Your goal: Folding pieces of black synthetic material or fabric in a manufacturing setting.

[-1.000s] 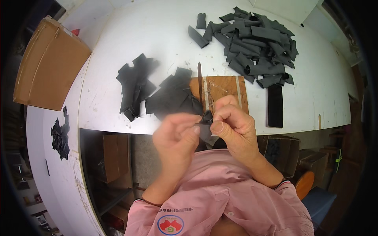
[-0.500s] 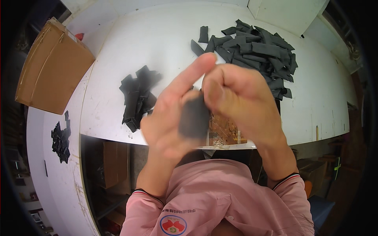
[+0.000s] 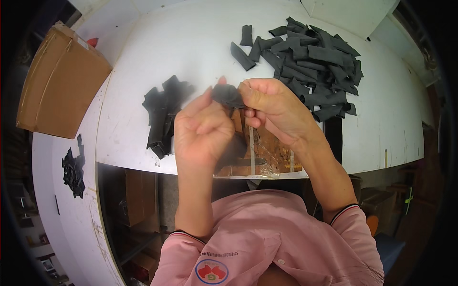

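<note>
Both hands, left hand [image 3: 202,131] and right hand [image 3: 274,107], pinched together on one small black fabric piece [image 3: 228,95], up over the white worktop [image 3: 191,47]. Big dark strip pile [image 3: 315,62] just behind, smaller black stack [image 3: 162,114] off left.

a white worktable [image 3: 157,43] curves across the view under even, bright light. a second white surface [image 3: 52,190] runs along the left, and dim shelving [image 3: 138,209] sits below the table edge.

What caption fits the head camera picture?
Both hands, left hand and right hand, pinch a dark fabric piece above a white table.
</note>
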A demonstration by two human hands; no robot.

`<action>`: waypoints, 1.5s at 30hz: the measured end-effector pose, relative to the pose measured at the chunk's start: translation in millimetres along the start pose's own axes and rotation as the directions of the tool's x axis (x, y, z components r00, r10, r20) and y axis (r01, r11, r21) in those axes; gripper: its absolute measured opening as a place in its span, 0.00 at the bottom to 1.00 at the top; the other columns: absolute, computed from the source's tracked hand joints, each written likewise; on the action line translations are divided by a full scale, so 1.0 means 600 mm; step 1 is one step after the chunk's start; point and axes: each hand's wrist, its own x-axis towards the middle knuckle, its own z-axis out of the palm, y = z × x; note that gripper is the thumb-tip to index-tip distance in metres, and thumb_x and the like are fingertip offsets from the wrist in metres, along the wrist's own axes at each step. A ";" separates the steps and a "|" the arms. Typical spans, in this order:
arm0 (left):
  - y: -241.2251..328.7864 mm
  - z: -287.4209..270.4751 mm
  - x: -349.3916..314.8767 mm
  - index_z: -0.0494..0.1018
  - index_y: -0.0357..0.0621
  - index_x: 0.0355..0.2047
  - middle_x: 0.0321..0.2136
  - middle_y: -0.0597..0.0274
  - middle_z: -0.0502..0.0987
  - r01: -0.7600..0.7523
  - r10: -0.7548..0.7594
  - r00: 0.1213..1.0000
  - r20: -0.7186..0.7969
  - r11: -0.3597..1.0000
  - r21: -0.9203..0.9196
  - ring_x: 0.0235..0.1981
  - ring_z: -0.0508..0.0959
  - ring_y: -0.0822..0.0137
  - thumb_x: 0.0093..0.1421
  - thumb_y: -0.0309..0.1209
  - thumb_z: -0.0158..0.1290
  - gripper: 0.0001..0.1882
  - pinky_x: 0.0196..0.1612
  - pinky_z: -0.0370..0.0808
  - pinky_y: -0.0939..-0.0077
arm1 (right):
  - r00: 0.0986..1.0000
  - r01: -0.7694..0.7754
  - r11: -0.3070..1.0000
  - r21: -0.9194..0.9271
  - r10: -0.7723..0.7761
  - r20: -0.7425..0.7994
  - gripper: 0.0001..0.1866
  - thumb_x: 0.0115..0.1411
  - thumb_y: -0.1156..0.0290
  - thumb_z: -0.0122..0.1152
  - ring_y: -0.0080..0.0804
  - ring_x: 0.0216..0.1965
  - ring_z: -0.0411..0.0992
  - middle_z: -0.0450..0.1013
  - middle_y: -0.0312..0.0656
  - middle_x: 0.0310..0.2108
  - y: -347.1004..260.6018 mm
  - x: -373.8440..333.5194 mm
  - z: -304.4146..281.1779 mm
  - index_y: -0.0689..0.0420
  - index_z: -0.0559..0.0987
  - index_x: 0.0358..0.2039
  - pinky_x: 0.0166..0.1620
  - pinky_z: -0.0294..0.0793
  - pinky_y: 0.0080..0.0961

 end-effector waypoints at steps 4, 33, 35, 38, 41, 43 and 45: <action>0.013 -0.038 -0.001 0.62 0.31 0.43 0.10 0.69 0.59 0.032 -0.031 0.999 -0.014 0.997 0.067 0.06 0.55 0.80 0.59 0.25 0.35 0.13 0.08 0.53 0.88 | 0.999 -0.043 0.994 0.098 0.043 0.004 0.14 0.55 0.60 0.54 0.13 0.17 0.58 0.63 0.29 0.18 0.013 -0.009 0.000 0.58 0.72 0.23 0.20 0.58 0.09; -0.028 -0.067 -0.030 0.61 0.28 0.38 0.23 0.57 0.69 -0.125 0.096 0.989 0.111 0.948 0.291 0.06 0.56 0.82 0.54 0.19 0.40 0.10 0.08 0.52 0.88 | 0.988 -0.129 0.991 -0.040 0.132 0.086 0.15 0.54 0.60 0.54 0.15 0.14 0.58 0.63 0.31 0.14 -0.003 -0.001 -0.022 0.59 0.72 0.19 0.18 0.55 0.10; -0.049 -0.048 -0.040 0.61 0.30 0.40 0.25 0.56 0.70 -0.256 0.179 0.964 0.197 0.831 0.494 0.06 0.56 0.82 0.54 0.19 0.40 0.12 0.09 0.52 0.89 | 0.965 -0.101 0.991 -0.091 0.120 0.235 0.11 0.55 0.64 0.53 0.15 0.19 0.62 0.68 0.31 0.21 -0.010 0.007 -0.029 0.57 0.72 0.22 0.23 0.61 0.09; -0.067 -0.052 -0.051 0.61 0.37 0.44 0.20 0.66 0.69 -0.450 0.270 0.892 0.363 0.456 0.768 0.08 0.54 0.83 0.54 0.20 0.44 0.16 0.10 0.51 0.89 | 0.963 -0.057 0.993 -0.099 0.081 0.257 0.11 0.55 0.62 0.53 0.14 0.20 0.63 0.67 0.30 0.21 -0.010 0.007 -0.025 0.57 0.72 0.23 0.24 0.62 0.10; -0.061 -0.083 -0.042 0.62 0.36 0.40 0.15 0.69 0.66 -0.424 0.369 0.876 0.311 0.280 0.861 0.07 0.53 0.84 0.53 0.21 0.45 0.13 0.09 0.49 0.88 | 0.962 -0.151 0.988 -0.021 0.152 0.225 0.12 0.55 0.61 0.53 0.14 0.21 0.62 0.66 0.28 0.20 0.015 -0.012 -0.033 0.56 0.72 0.24 0.25 0.62 0.10; -0.050 -0.086 -0.037 0.62 0.35 0.41 0.19 0.65 0.68 -0.442 0.363 0.872 0.328 0.297 0.847 0.07 0.54 0.84 0.53 0.21 0.44 0.14 0.09 0.50 0.89 | 0.979 -0.104 0.994 -0.035 0.108 0.171 0.13 0.55 0.61 0.53 0.14 0.19 0.61 0.65 0.29 0.18 0.022 -0.013 -0.025 0.56 0.72 0.22 0.23 0.61 0.10; -0.053 -0.076 -0.030 0.63 0.34 0.41 0.21 0.64 0.69 -0.463 0.421 0.838 0.347 0.213 0.860 0.08 0.55 0.83 0.53 0.22 0.44 0.13 0.11 0.52 0.88 | 0.994 -0.020 0.997 -0.074 0.028 0.106 0.13 0.56 0.61 0.52 0.14 0.17 0.61 0.65 0.29 0.16 0.021 -0.010 -0.022 0.56 0.71 0.21 0.21 0.59 0.11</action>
